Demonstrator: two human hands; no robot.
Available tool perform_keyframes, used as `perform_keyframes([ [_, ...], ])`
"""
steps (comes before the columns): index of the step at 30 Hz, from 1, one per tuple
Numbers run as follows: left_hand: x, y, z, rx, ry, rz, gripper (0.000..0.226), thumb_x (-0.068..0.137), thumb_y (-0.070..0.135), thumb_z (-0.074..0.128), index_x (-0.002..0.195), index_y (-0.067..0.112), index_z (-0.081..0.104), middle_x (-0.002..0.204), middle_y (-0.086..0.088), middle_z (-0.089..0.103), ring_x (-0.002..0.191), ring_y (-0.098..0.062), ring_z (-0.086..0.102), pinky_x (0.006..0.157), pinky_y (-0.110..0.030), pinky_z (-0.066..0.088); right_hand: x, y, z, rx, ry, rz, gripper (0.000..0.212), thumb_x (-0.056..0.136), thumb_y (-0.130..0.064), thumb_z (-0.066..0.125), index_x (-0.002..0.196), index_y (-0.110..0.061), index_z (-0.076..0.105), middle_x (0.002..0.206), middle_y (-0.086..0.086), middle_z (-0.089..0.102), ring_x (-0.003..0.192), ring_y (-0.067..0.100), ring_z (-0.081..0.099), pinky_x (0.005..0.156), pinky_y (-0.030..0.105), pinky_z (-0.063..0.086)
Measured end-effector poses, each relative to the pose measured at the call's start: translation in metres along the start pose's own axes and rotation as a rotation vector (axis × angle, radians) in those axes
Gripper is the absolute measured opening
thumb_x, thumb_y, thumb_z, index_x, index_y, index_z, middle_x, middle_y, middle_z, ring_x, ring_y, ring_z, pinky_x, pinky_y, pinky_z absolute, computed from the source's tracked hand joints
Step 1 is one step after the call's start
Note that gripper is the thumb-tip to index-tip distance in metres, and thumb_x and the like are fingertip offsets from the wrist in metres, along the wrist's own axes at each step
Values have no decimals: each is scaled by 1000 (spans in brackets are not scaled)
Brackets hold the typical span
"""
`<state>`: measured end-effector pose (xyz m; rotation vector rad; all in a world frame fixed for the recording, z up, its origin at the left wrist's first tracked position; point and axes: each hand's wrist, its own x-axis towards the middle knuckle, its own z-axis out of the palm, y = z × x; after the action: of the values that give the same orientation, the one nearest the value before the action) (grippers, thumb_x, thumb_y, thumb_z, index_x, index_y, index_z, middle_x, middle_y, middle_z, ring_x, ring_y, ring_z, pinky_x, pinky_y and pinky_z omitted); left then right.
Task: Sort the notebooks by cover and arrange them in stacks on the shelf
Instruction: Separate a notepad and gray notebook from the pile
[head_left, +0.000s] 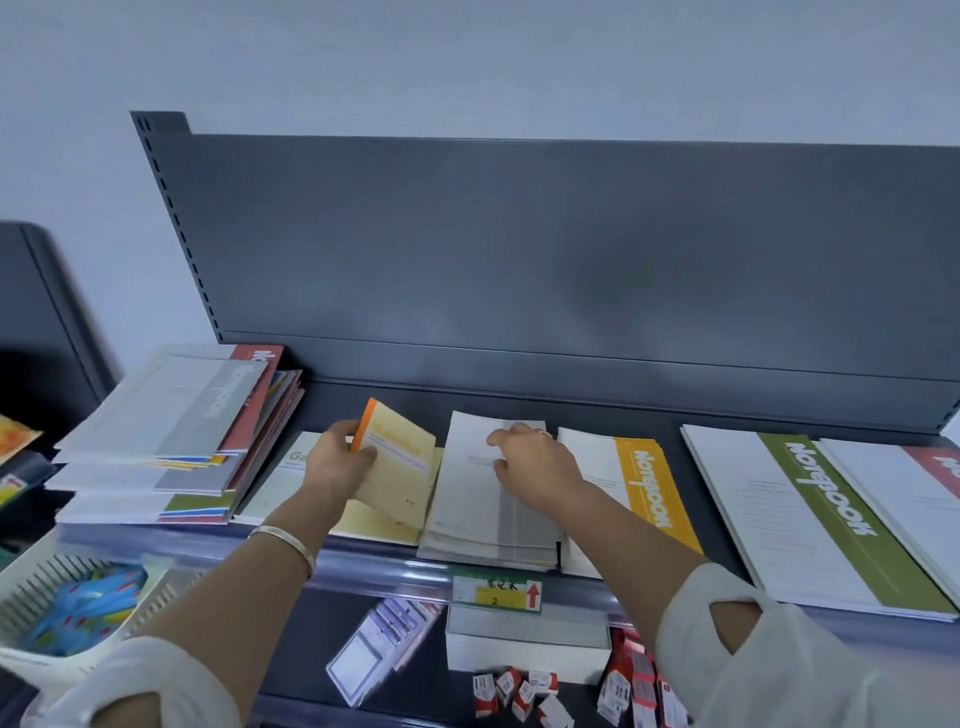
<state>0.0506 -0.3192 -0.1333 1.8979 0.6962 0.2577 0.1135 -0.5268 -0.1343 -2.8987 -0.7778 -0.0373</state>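
Observation:
My left hand (340, 460) grips a cream notebook with an orange spine (397, 460) and holds it tilted above more cream notebooks (363, 519) on the dark shelf (613, 410). My right hand (535, 465) rests palm down on a stack of grey-striped notebooks (483, 509), fingers spread near its far edge. To the right lie a yellow-striped notebook stack (644, 483), a green-striped notebook stack (815, 519) and a red-striped notebook (930, 483). A tall mixed pile of notebooks (171, 441) sits at the shelf's left end.
A white notebook (283, 478) lies partly under the mixed pile. A price tag (496, 592) clips onto the shelf's front rail. On the lower shelf are a white box (524, 647), small red-and-white packs (519, 691) and blister cards (376, 649). A white basket (57, 613) stands at the lower left.

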Motion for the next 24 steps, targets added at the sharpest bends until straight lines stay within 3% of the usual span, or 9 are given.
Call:
perform_keyframes([
  [6,30,-20,-8,294,-144,49,48,90,4,51,135,17,39,110,-11,61,94,-28,56,76,-36,47,16,-30,5,12,-6,77,41,99,-18,41,139,-17,44,137,9,48,119,29,51,88,36,47],
  [11,43,-27,-14,562,-322,150,62,84,21,68,133,18,31,112,-7,61,87,-23,53,73,-33,46,22,-51,11,8,-35,166,41,98,-17,40,139,-18,44,135,10,48,118,30,51,91,38,47],
  [17,50,-28,-14,920,-336,361,62,83,45,63,132,19,34,121,-6,52,110,-27,52,87,-39,50,29,-67,16,11,-39,203,40,98,-17,41,138,-18,45,133,8,50,118,29,51,92,37,48],
  [20,53,-26,-11,1012,-336,381,59,84,47,61,130,17,39,127,-8,42,118,-29,44,90,-40,45,34,-69,16,8,-37,206,40,97,-17,41,137,-19,46,133,8,51,117,28,52,92,37,49],
  [24,58,-20,-10,1077,-334,402,53,85,45,59,126,18,43,125,-7,44,118,-28,43,91,-40,43,44,-68,18,16,-38,179,40,97,-16,42,136,-18,47,133,8,51,117,28,52,93,39,49],
])
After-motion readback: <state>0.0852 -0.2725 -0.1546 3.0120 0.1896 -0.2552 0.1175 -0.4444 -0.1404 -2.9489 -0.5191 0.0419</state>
